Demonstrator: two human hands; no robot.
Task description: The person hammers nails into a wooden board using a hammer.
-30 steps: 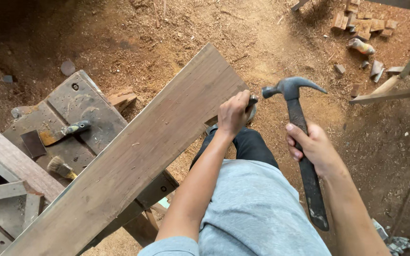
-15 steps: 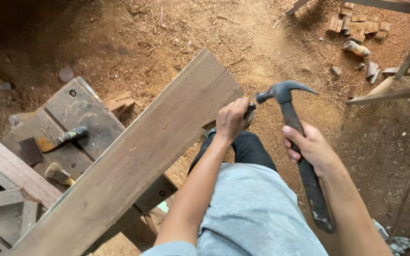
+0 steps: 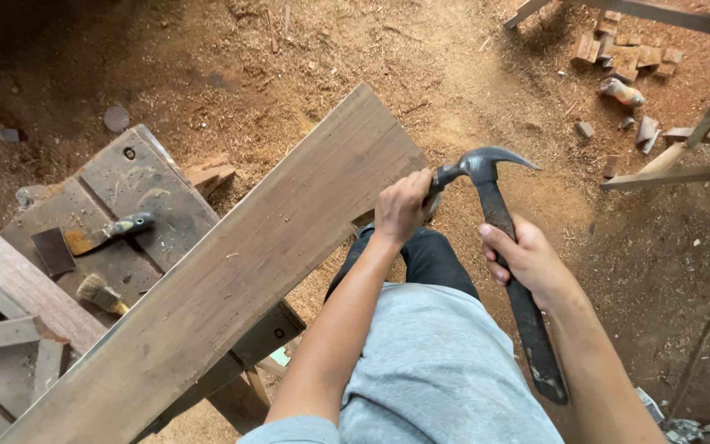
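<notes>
Right hand (image 3: 532,263) grips hammer (image 3: 499,214) | left hand (image 3: 402,205) (fingers curled) steadies plank (image 3: 232,271)

I am seeing soft daylight falling evenly across the middle and right of the scene, with no glare. The far left corner is sinking into deep shadow, and the near left edge is darkening too. The plank (image 3: 232,271) and the hammer (image 3: 503,247) are showing sharp, with wood grain clear. Both hands are looking crisp, without motion blur. Straight lines are bending slightly toward the edges, as a wide lens gives.
</notes>
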